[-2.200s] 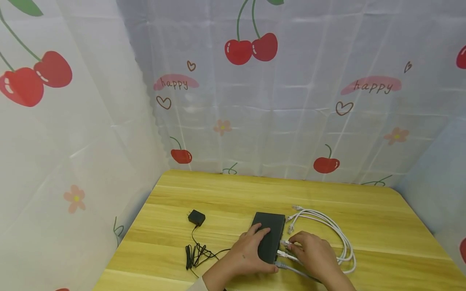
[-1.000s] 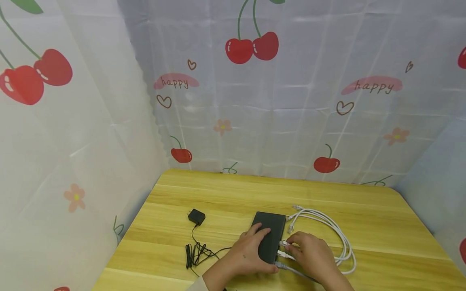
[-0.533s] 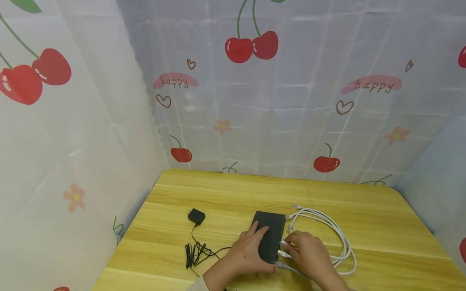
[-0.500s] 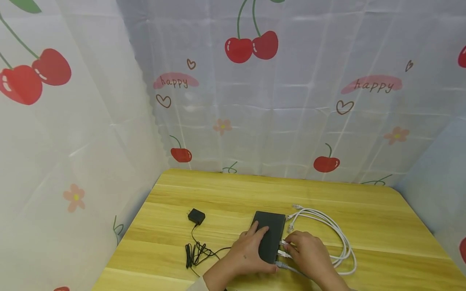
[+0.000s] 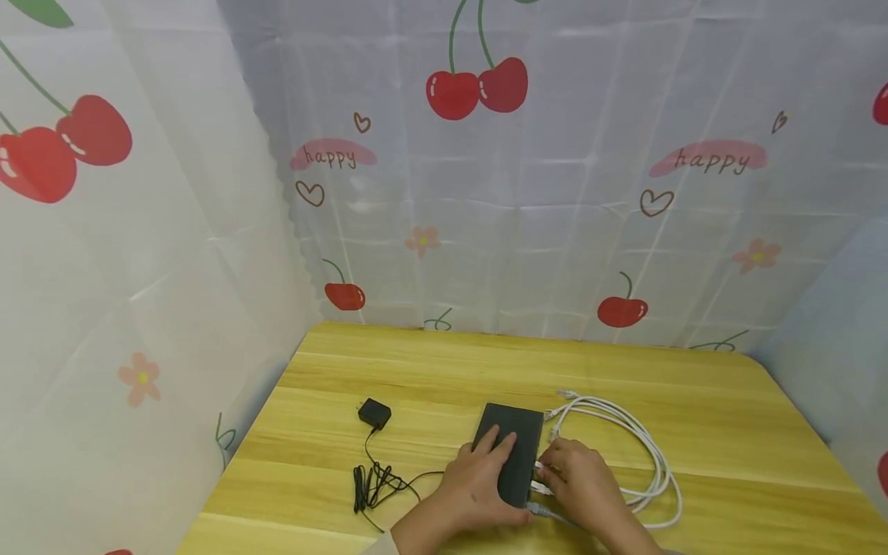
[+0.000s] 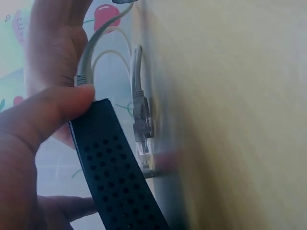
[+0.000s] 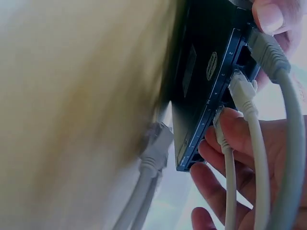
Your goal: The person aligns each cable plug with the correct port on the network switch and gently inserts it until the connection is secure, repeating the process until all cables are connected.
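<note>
A black network switch (image 5: 519, 422) lies on the table, its row of ports facing right. My left hand (image 5: 472, 489) grips it, fingers spread over the top and thumb on the near end; the left wrist view shows the thumb by the switch's vented side (image 6: 112, 158). With thumb and fingertips, my right hand (image 5: 586, 482) pinches a white Ethernet plug (image 7: 219, 128) at a port. Nearer ports hold another white Ethernet plug (image 7: 243, 92) and a grey Ethernet plug (image 7: 268, 53). How deep the pinched plug sits is hidden by the fingers.
Left of the switch lie a black power adapter (image 5: 375, 414) and its bundled cord (image 5: 375, 487). White network cable (image 5: 655, 447) loops on the right, with loose plugs (image 5: 567, 394) near the switch's far corner. A printed curtain (image 5: 513, 254) stands behind the wooden table (image 5: 416, 362).
My right hand has edged left toward the switch, and less of the pinched plug shows. The near end of the switch has shifted slightly right, with my left hand still on it.
</note>
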{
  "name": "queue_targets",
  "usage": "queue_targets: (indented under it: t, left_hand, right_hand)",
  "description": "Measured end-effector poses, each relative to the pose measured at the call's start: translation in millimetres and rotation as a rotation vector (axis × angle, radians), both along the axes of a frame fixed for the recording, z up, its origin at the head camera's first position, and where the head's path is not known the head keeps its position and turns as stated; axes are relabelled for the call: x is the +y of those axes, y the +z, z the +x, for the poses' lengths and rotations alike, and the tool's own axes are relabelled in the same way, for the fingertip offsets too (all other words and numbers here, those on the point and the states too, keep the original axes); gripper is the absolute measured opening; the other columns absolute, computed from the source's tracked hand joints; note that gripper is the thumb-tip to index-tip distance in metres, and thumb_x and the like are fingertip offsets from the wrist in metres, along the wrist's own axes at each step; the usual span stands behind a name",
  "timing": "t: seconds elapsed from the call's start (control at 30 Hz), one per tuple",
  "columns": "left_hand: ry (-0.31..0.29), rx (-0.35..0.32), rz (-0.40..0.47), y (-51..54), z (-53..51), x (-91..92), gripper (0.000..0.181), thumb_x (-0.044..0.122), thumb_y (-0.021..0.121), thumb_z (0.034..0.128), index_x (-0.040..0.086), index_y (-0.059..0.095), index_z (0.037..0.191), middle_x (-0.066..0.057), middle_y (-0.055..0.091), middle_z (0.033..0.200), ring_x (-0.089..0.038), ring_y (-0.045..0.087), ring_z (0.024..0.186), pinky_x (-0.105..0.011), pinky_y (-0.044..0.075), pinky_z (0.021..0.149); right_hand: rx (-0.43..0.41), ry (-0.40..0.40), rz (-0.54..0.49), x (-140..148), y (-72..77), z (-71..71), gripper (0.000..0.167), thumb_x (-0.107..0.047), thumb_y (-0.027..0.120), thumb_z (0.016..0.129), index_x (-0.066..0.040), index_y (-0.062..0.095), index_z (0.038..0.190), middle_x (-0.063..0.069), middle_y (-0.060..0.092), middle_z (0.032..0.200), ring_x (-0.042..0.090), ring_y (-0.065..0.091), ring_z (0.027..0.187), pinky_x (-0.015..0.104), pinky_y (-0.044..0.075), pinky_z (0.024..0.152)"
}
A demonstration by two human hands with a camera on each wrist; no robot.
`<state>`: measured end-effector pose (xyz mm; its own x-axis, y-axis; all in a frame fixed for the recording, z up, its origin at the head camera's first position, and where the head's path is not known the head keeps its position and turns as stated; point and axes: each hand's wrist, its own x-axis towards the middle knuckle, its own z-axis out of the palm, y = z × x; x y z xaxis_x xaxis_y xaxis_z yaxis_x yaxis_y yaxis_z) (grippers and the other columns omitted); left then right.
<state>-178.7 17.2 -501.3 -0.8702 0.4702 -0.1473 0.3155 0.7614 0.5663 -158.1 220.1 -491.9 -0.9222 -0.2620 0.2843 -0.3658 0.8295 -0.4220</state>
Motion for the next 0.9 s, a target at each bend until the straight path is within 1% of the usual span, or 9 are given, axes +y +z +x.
queue_targets:
  t: [0.07,0.2,0.27,0.33,0.4,0.5,0.6,0.77,0.9]
  left_hand:
    - [0.012,-0.002,-0.012,0.2,1.3,0.2,0.108,0.07,0.08,0.0643,0.039,0.031,0.155,-0.004,0.026,0.163,-0.044,0.044,0.131,-0.058,0.047,0.087]
    - [0.012,-0.002,-0.06,1.5,3.4,-0.5,0.111,0.07,0.082,0.0626,0.039,0.03,0.156,-0.007,0.02,0.165,-0.045,0.041,0.133,-0.057,0.048,0.086]
    - [-0.002,0.005,-0.1,2.6,3.7,-0.8,0.113,0.072,0.081,0.0623,0.038,0.028,0.157,-0.008,0.016,0.166,-0.046,0.04,0.134,-0.057,0.049,0.084]
    - [-0.015,0.007,-0.134,3.9,3.8,-0.8,0.115,0.072,0.081,0.0621,0.038,0.026,0.157,-0.008,0.012,0.167,-0.047,0.039,0.135,-0.056,0.05,0.083]
    - [-0.022,0.004,-0.155,4.7,4.1,-0.5,0.116,0.073,0.08,0.0624,0.038,0.024,0.158,-0.008,0.009,0.167,-0.048,0.038,0.135,-0.055,0.05,0.082]
    - [-0.024,-0.003,-0.161,6.3,4.9,-1.4,0.116,0.072,0.08,0.0627,0.038,0.025,0.158,-0.01,0.008,0.167,-0.049,0.037,0.135,-0.056,0.05,0.081]
    - [-0.034,0.0,-0.168,7.3,4.7,-2.2,0.115,0.07,0.081,0.063,0.038,0.025,0.158,-0.01,0.009,0.167,-0.049,0.037,0.135,-0.056,0.05,0.081]
    - [-0.051,0.002,-0.175,7.2,4.6,-3.2,0.116,0.068,0.084,0.0618,0.04,0.024,0.157,-0.01,0.011,0.166,-0.049,0.038,0.134,-0.056,0.05,0.081]
    - [-0.055,0.0,-0.172,7.4,5.1,-3.2,0.116,0.067,0.085,0.0611,0.042,0.025,0.157,-0.01,0.011,0.166,-0.049,0.038,0.134,-0.056,0.05,0.08]
  right_hand:
    - [-0.039,0.015,0.0,1,-1.4,-0.1,0.01,-0.013,0.083,0.079,-0.019,0.075,0.078,-0.017,0.062,0.081,0.002,0.056,0.072,0.022,0.047,0.061]
    - [-0.185,0.044,-0.027,9,0.6,-1.9,0.004,-0.02,0.075,0.089,-0.022,0.077,0.086,-0.014,0.069,0.091,0.004,0.062,0.078,0.024,0.05,0.065]
    - [-0.244,0.027,-0.046,15,3.9,-2.6,0.005,-0.018,0.073,0.091,-0.019,0.077,0.088,-0.01,0.072,0.094,0.007,0.065,0.08,0.027,0.052,0.066]
    - [-0.276,-0.012,-0.045,20,7.4,-3.1,0.005,-0.015,0.073,0.09,-0.018,0.077,0.089,-0.007,0.073,0.094,0.011,0.067,0.082,0.032,0.054,0.068]
    - [-0.297,-0.058,-0.026,25,9.9,-3.5,0.006,-0.013,0.076,0.086,-0.018,0.077,0.086,-0.007,0.072,0.093,0.014,0.067,0.082,0.035,0.055,0.069]
    - [-0.314,-0.081,0.004,27,10.6,-4.2,0.01,-0.013,0.081,0.081,-0.022,0.076,0.082,-0.009,0.071,0.092,0.016,0.067,0.082,0.039,0.055,0.07]
    - [-0.317,-0.065,0.019,29,8.5,-4.3,0.011,-0.017,0.083,0.079,-0.024,0.075,0.078,-0.01,0.071,0.09,0.012,0.065,0.078,0.037,0.054,0.067]
    - [-0.314,-0.017,0.044,35,2.0,-3.5,0.013,-0.028,0.085,0.077,-0.028,0.073,0.073,-0.012,0.068,0.085,0.003,0.059,0.069,0.027,0.049,0.06]
    - [-0.293,-0.011,0.066,37,-0.8,-4.2,0.018,-0.033,0.087,0.074,-0.03,0.07,0.069,-0.012,0.066,0.086,0.002,0.057,0.068,0.025,0.046,0.058]
